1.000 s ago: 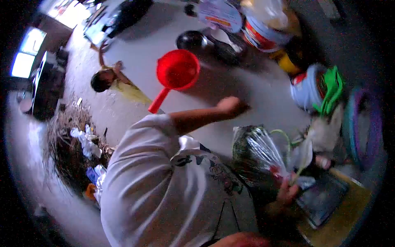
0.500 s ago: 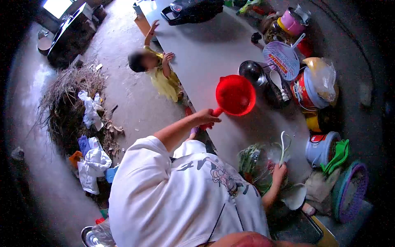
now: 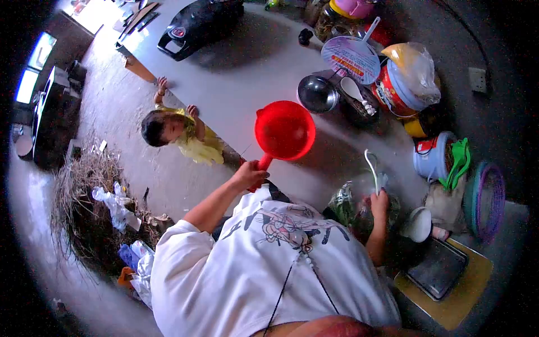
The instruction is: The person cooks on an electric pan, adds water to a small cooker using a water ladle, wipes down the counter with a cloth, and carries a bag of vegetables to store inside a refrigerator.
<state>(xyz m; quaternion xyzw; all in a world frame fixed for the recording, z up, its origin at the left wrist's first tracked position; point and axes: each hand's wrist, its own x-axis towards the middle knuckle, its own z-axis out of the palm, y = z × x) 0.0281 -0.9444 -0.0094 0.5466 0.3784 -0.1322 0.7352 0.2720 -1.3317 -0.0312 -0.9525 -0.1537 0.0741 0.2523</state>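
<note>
In the head view, my left hand is closed around the handle of a red plastic dipper, its round bowl facing up over the grey table. My right hand is closed on a slender white stick with a hooked end; its lower part is hidden by the fingers. Beside that hand a clear plastic bag with green leaves lies at the table's near side. Further back stand a dark metal bowl and a white spoon.
A small child stands at the table's left edge. A black case-like object lies on the table's far part. Buckets, green tongs, a white bowl and a dark tray line the right. Dry twigs pile on the floor.
The whole view has shifted and turned. The red dipper now appears further left, still in my left hand. My right hand keeps its hold on the white stick.
</note>
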